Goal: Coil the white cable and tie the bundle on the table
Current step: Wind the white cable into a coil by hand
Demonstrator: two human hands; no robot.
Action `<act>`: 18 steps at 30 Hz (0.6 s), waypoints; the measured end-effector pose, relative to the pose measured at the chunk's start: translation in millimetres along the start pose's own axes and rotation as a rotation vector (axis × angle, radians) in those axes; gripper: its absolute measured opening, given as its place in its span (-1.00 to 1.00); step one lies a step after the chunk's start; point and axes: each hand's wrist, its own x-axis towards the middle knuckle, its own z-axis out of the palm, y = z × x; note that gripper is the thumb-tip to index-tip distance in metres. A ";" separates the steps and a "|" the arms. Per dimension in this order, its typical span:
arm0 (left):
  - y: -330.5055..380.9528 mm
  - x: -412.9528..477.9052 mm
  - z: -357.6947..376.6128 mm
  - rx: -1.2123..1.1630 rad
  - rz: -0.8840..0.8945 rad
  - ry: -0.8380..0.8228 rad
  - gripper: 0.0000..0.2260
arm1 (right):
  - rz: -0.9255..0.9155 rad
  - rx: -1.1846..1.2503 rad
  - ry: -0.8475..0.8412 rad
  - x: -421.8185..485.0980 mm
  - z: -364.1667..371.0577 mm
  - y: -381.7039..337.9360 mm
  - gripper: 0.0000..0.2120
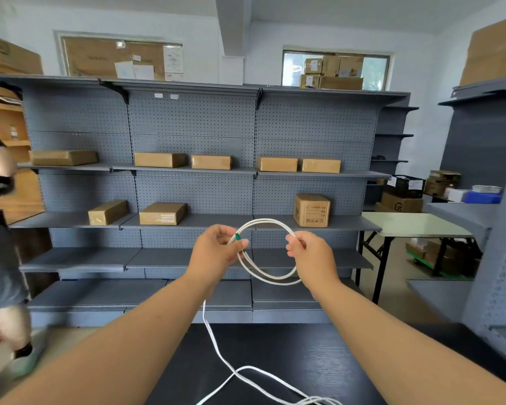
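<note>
A stockroom: grey pegboard shelving holding sealed cardboard boxes.

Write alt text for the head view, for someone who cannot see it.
A left hand and a right hand hold a loop of white cable above a black table, where its loose length trails. Grey shelves with cardboard boxes stand behind.

Open air over your black table, white cable trailing across it, grey shelving behind, person at your left
</note>
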 end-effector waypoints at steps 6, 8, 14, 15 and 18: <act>8.6 3.2 -4.4 0.105 0.076 -0.046 -0.86 | -0.071 -0.083 -0.060 -1.2 -2.1 -4.5 -0.85; 10.0 3.6 -3.6 0.153 0.113 -0.054 -0.85 | -0.116 -0.099 -0.097 -1.9 0.0 -9.7 -0.81; 12.6 4.2 -5.4 0.214 0.147 -0.105 -0.88 | -0.214 -0.135 -0.140 -2.1 4.0 -22.0 -0.73; 12.8 4.8 -6.4 0.211 0.145 -0.112 -0.88 | -0.231 -0.136 -0.134 -1.6 3.2 -22.6 -0.74; 10.2 6.1 -8.1 0.185 0.105 -0.117 -0.89 | -0.247 -0.120 -0.114 -0.7 3.2 -25.1 -0.78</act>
